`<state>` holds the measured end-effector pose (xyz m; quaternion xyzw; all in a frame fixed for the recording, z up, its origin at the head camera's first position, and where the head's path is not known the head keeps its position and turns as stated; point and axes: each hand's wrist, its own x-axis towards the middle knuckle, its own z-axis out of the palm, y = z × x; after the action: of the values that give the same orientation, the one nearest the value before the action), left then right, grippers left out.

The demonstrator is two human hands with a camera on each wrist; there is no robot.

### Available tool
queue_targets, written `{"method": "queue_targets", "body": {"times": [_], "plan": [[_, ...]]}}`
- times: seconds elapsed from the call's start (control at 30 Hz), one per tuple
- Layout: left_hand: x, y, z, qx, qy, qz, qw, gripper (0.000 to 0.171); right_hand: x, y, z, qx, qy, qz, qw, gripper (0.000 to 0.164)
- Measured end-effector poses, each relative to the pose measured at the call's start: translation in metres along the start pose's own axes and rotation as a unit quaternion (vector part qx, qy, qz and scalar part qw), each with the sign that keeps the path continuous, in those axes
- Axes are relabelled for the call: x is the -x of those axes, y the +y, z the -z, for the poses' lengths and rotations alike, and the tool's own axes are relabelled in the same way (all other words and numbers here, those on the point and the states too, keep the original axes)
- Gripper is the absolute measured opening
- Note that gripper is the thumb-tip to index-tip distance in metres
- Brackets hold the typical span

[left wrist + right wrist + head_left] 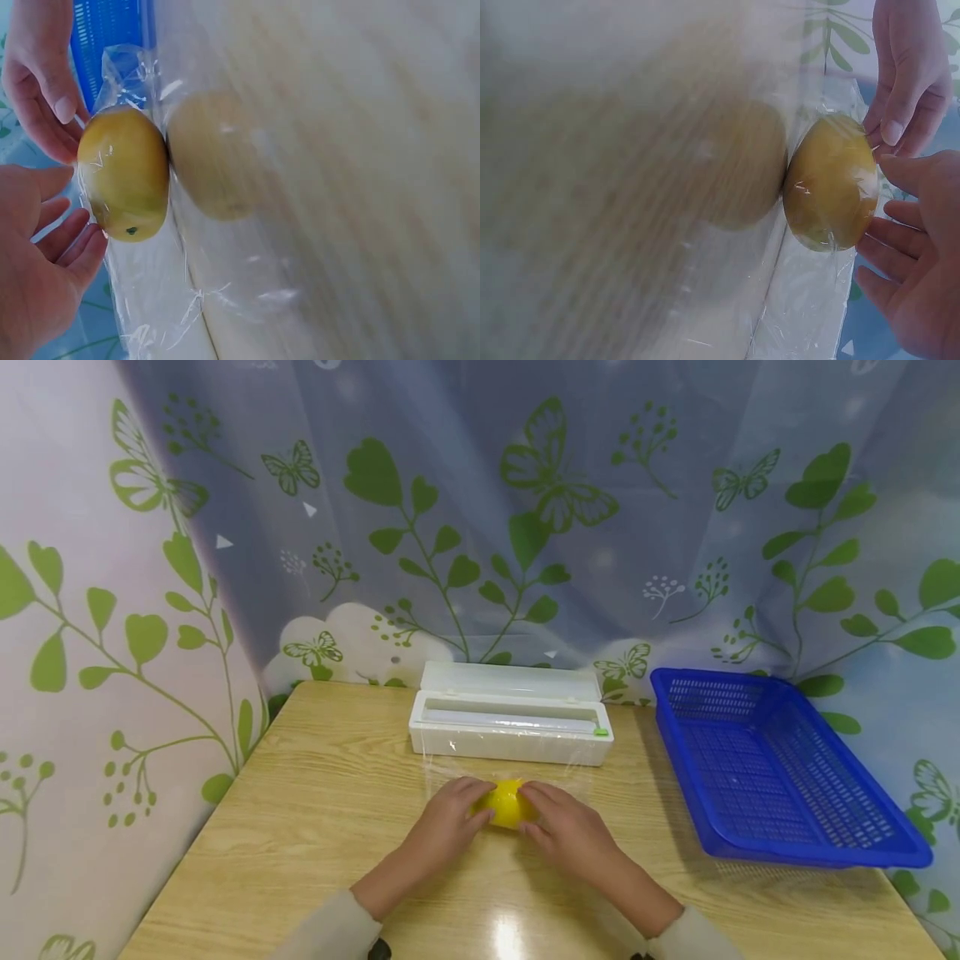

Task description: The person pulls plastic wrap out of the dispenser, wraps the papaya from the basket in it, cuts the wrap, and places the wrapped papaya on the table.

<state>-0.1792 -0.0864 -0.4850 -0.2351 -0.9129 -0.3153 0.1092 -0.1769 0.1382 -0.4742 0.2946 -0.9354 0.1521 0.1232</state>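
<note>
A yellow oval fruit [507,804] rests on the wooden table between both hands, with clear cling film [142,300] over it. The film stretches back to an open white dispenser box [512,746] holding a white roll [510,720]. My left hand [447,814] holds the fruit's left end, thumb in front and fingers curved behind. At the other end, my right hand [567,822] holds it in the same way. In the left wrist view, fingertips lie on the film-covered fruit, close to its dark stem spot. The right wrist view shows wrinkled film clinging to the fruit's skin.
A blue plastic basket [705,814] stands on the right side of the table [322,760]. The box's lid [510,681] leans back near a leaf-and-butterfly printed curtain [465,510] along the table's far edge. More printed cloth [75,610] hangs on the left.
</note>
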Motion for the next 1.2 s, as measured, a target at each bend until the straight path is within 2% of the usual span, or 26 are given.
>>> {"method": "queue_targets", "body": {"times": [0.2, 0.6, 0.73, 0.93, 1.2], "plan": [[-0.010, -0.005, -0.001, 0.016, -0.012, 0.011, 0.9997, 0.038, -0.012, 0.005, 0.001, -0.040, -0.035, -0.035, 0.998, 0.054], [-0.026, -0.017, -0.003, 0.030, -0.033, 0.018, 0.9988, 0.041, -0.029, 0.016, -0.006, -0.073, -0.063, -0.045, 0.994, 0.064], [-0.032, -0.021, -0.005, 0.034, -0.037, 0.018, 0.9986, 0.040, -0.034, 0.019, -0.010, -0.074, -0.063, -0.045, 0.994, 0.069], [-0.039, -0.024, -0.007, 0.044, -0.050, 0.028, 0.9974, 0.042, -0.042, 0.023, -0.015, -0.081, -0.059, -0.044, 0.994, 0.069], [-0.046, -0.029, -0.009, 0.045, -0.072, 0.027, 0.9960, 0.046, -0.049, 0.027, -0.022, -0.090, -0.067, -0.074, 0.991, 0.070]]}}
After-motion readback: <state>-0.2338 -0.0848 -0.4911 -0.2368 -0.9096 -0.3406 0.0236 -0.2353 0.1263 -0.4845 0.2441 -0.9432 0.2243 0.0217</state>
